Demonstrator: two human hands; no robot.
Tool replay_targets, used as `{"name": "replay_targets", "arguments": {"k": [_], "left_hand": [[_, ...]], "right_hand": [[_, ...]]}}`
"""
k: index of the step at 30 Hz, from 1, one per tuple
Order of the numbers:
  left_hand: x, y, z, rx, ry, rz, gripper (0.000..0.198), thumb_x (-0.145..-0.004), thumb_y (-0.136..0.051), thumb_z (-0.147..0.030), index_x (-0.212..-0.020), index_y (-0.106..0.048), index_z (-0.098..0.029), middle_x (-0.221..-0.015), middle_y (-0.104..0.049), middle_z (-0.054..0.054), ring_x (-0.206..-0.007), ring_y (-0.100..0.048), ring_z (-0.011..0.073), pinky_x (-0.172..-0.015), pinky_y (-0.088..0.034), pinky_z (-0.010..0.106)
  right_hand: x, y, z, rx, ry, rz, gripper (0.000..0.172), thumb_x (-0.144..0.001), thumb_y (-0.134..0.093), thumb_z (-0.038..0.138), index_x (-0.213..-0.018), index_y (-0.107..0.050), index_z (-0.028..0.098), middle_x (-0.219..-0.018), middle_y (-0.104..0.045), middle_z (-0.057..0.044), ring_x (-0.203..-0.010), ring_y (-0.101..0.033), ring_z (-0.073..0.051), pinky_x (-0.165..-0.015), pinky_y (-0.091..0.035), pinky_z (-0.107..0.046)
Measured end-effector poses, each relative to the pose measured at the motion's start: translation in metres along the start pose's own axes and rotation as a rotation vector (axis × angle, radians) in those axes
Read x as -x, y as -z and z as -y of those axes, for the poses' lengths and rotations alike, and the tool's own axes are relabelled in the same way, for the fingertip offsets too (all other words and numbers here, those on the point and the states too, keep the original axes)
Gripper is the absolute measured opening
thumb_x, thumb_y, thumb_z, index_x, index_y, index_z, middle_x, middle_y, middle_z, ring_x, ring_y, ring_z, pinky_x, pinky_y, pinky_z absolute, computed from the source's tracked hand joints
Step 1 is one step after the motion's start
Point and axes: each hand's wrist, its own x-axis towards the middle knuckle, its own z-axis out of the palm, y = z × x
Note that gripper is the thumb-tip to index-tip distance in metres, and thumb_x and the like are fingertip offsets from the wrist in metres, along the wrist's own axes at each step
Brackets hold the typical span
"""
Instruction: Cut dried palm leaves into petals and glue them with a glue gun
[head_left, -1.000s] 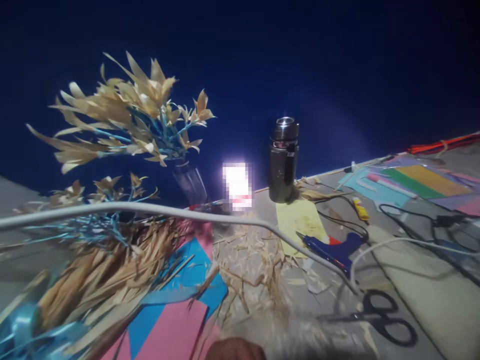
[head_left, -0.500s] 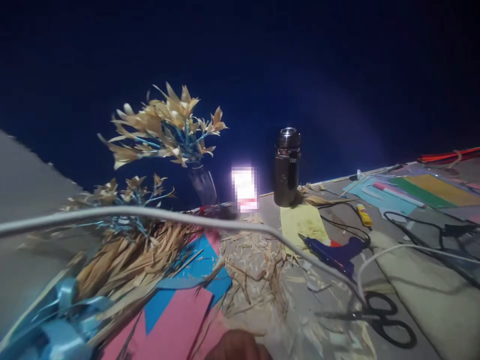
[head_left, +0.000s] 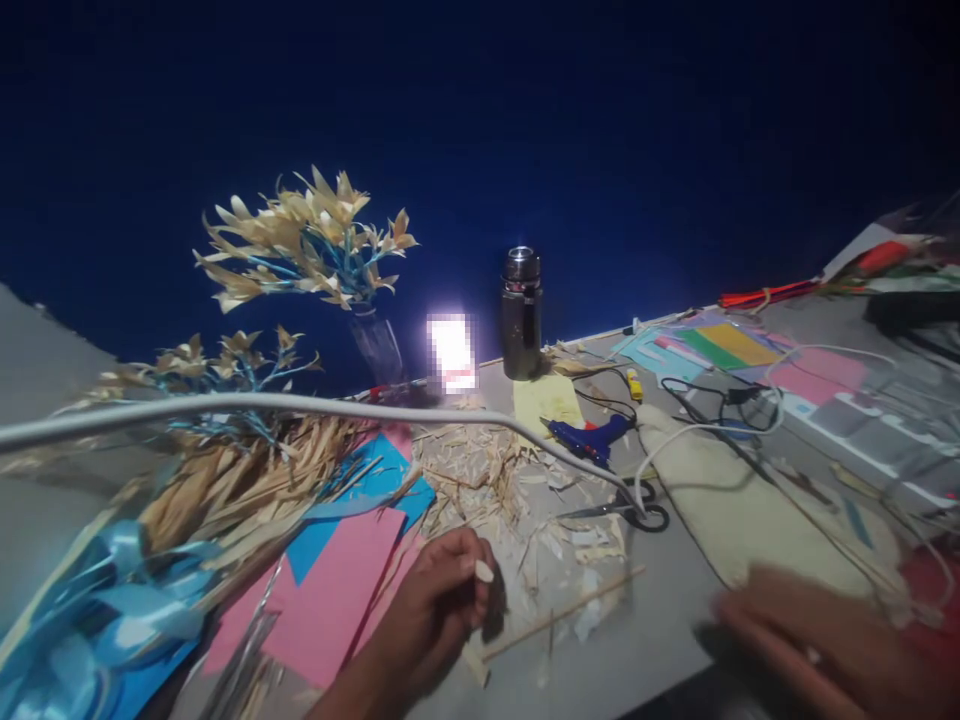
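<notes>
My left hand (head_left: 439,605) rests low in the middle of the table with its fingers curled in and the thumb on top. A thin straw stick (head_left: 566,608) runs from under that hand up to the right; whether the fingers grip it is hidden. My right hand (head_left: 817,635) lies low at the right, smeared by motion, its fingers unreadable. Pink paper (head_left: 330,590) lies just left of my left hand. Loose straw scraps (head_left: 472,470) litter the table beyond it.
A white cable (head_left: 300,402) crosses the view to black scissors (head_left: 637,512). Behind lie a blue glue gun (head_left: 589,438), a yellow sheet (head_left: 547,400), a dark flask (head_left: 521,312), a dried-leaf bouquet (head_left: 300,235), blue ribbon (head_left: 97,610), coloured sheets (head_left: 720,345) and a cream cloth (head_left: 720,490).
The view has tilted down and pulled back. My left hand, only a sliver at the bottom edge before, now shows in full, and my right hand has come into view at the lower right.
</notes>
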Motion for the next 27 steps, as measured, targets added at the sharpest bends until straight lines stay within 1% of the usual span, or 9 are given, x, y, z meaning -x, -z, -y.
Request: {"name": "replay_targets", "arguments": {"k": [2, 6, 11, 13, 16, 18, 22, 25, 27], "left_hand": [[0.002, -0.002, -0.01, 0.008, -0.038, -0.032, 0.021, -0.069, -0.085, -0.028, -0.066, -0.068, -0.015, -0.058, -0.058, 0.001, -0.048, -0.05, 0.0102, -0.049, -0.037, 0.022], [0.01, -0.004, -0.036, 0.011, -0.155, -0.171, 0.021, -0.067, -0.087, -0.023, -0.068, -0.068, -0.016, -0.063, -0.059, 0.0, -0.053, -0.052, 0.0093, -0.052, -0.041, 0.02], [0.013, -0.005, -0.058, 0.075, -0.274, -0.337, 0.019, -0.069, -0.086, -0.016, -0.074, -0.067, -0.017, -0.065, -0.06, -0.001, -0.058, -0.053, 0.0099, -0.056, -0.047, 0.02], [0.008, -0.007, -0.061, 0.142, -0.274, -0.397, 0.018, -0.071, -0.083, -0.014, -0.077, -0.066, -0.017, -0.068, -0.061, -0.001, -0.059, -0.053, 0.0098, -0.057, -0.048, 0.019], [-0.001, -0.009, -0.063, 0.188, -0.283, -0.455, 0.015, -0.074, -0.08, -0.013, -0.079, -0.066, -0.016, -0.073, -0.063, 0.0, -0.064, -0.056, 0.0093, -0.06, -0.049, 0.018], [-0.006, -0.012, -0.065, 0.168, -0.324, -0.44, 0.013, -0.075, -0.079, -0.014, -0.078, -0.067, -0.015, -0.073, -0.064, 0.001, -0.067, -0.058, 0.0101, -0.063, -0.05, 0.019], [-0.013, -0.017, -0.066, 0.104, -0.365, -0.326, 0.008, -0.078, -0.075, -0.018, -0.075, -0.068, -0.015, -0.076, -0.065, 0.001, -0.069, -0.059, 0.0119, -0.065, -0.049, 0.022], [-0.017, -0.018, -0.063, 0.053, -0.342, -0.267, 0.009, -0.078, -0.074, -0.018, -0.072, -0.068, -0.016, -0.074, -0.063, 0.001, -0.066, -0.058, 0.0125, -0.063, -0.047, 0.023], [-0.02, -0.018, -0.06, 0.021, -0.319, -0.249, 0.01, -0.077, -0.075, -0.018, -0.071, -0.066, -0.017, -0.076, -0.063, 0.0, -0.064, -0.057, 0.0122, -0.063, -0.046, 0.024]], "right_hand": [[-0.044, 0.005, -0.003, 0.121, 0.054, -0.017, 0.029, -0.099, -0.047, 0.024, -0.118, -0.07, 0.027, -0.101, -0.071, -0.013, -0.094, -0.067, -0.027, -0.08, -0.056, -0.041], [-0.109, -0.003, -0.009, 0.39, 0.041, 0.129, 0.027, -0.092, -0.046, 0.012, -0.1, -0.071, 0.019, -0.098, -0.071, -0.015, -0.088, -0.066, -0.026, -0.074, -0.053, -0.035], [-0.112, -0.005, -0.016, 0.347, 0.014, 0.202, 0.027, -0.093, -0.043, 0.013, -0.096, -0.069, 0.019, -0.093, -0.071, -0.015, -0.081, -0.068, -0.026, -0.071, -0.053, -0.034], [-0.106, 0.003, -0.015, 0.216, 0.01, 0.154, 0.027, -0.096, -0.042, 0.021, -0.095, -0.069, 0.02, -0.092, -0.071, -0.015, -0.082, -0.068, -0.026, -0.073, -0.053, -0.036], [-0.108, 0.016, 0.0, -0.188, -0.095, 0.109, 0.029, -0.098, -0.043, 0.036, -0.103, -0.068, 0.022, -0.094, -0.073, -0.014, -0.084, -0.068, -0.026, -0.077, -0.054, -0.036], [-0.12, 0.017, 0.021, -0.561, -0.248, 0.229, 0.031, -0.096, -0.05, 0.045, -0.103, -0.069, 0.021, -0.093, -0.073, -0.012, -0.083, -0.068, -0.024, -0.072, -0.054, -0.033], [-0.166, -0.005, 0.078, -1.152, -0.456, 0.484, 0.035, -0.069, -0.081, 0.045, -0.084, -0.068, 0.015, -0.076, -0.067, -0.006, -0.065, -0.061, -0.017, -0.058, -0.048, -0.026], [-0.2, -0.028, 0.11, -1.342, -0.403, 0.43, 0.031, -0.063, -0.084, 0.037, -0.069, -0.065, 0.014, -0.064, -0.061, -0.001, -0.057, -0.051, -0.01, -0.053, -0.039, -0.021], [-0.214, -0.038, 0.121, -1.411, -0.392, 0.329, 0.032, -0.059, -0.088, 0.03, -0.076, -0.067, 0.014, -0.069, -0.064, 0.0, -0.059, -0.052, -0.01, -0.055, -0.041, -0.021]]}}
